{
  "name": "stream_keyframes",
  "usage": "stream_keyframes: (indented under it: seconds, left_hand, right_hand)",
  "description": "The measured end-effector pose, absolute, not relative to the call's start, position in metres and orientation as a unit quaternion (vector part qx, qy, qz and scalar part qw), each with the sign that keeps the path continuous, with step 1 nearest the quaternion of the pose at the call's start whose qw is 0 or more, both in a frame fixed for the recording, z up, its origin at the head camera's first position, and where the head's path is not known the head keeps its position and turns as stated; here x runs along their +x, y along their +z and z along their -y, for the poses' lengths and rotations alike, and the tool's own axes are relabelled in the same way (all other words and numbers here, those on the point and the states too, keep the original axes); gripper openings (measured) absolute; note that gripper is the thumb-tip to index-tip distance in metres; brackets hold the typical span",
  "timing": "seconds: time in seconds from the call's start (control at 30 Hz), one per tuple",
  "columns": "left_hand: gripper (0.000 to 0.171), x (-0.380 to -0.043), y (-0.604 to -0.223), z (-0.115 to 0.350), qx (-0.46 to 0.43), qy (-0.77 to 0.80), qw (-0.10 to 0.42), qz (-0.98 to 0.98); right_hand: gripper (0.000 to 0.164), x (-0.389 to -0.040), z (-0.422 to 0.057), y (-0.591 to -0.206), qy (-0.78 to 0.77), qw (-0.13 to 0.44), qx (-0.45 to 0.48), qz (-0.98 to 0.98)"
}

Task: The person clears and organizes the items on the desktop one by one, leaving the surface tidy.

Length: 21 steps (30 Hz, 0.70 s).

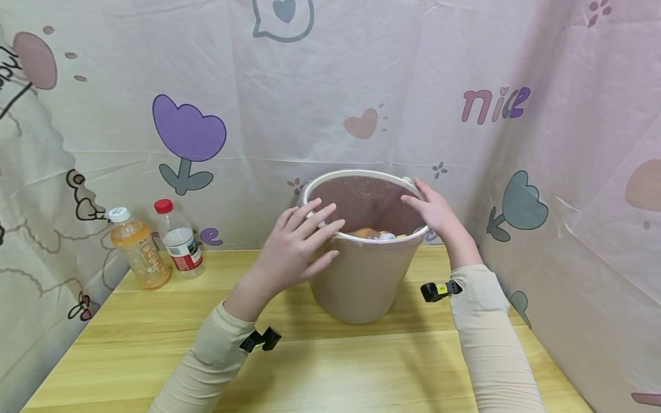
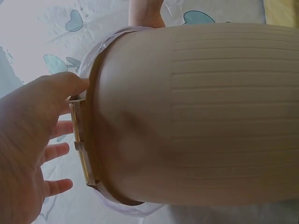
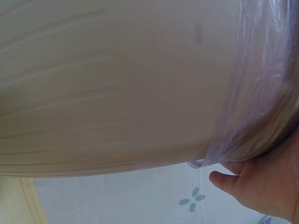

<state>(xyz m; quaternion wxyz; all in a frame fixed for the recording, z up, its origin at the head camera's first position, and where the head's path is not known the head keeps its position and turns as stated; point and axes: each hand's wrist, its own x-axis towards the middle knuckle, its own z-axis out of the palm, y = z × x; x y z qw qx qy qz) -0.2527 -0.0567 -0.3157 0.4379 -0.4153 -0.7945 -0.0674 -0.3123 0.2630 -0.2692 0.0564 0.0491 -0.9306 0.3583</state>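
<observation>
In the head view a beige trash can (image 1: 361, 281) stands on the wooden table, lined with a thin clear plastic bag (image 3: 261, 88) folded over its rim. Inside lie an orange-brown item (image 1: 365, 233) and small white and yellow ones, partly hidden by the front rim. My left hand (image 1: 291, 249) is at the near left of the rim, fingers spread and mostly straight; its thumb touches the rim edge in the left wrist view. At the far right of the rim my right hand (image 1: 439, 212) grips the edge, thumb inside and fingers outside.
Two plastic bottles stand at the back left of the table: an orange-tinted one with a white cap (image 1: 139, 252) and a clear one with a red cap (image 1: 181, 244). A printed cloth (image 1: 330, 86) hangs behind and on both sides of the table (image 1: 330, 373).
</observation>
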Motion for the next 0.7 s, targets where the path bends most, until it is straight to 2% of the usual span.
stream_keyframes:
  seconds: [0.7]
  left_hand:
    - [0.049,-0.253,-0.330,0.073,-0.407,-0.102,0.449,0.789]
  right_hand:
    - [0.075,-0.311,-0.262,-0.268,0.356,0.055,0.047,0.932]
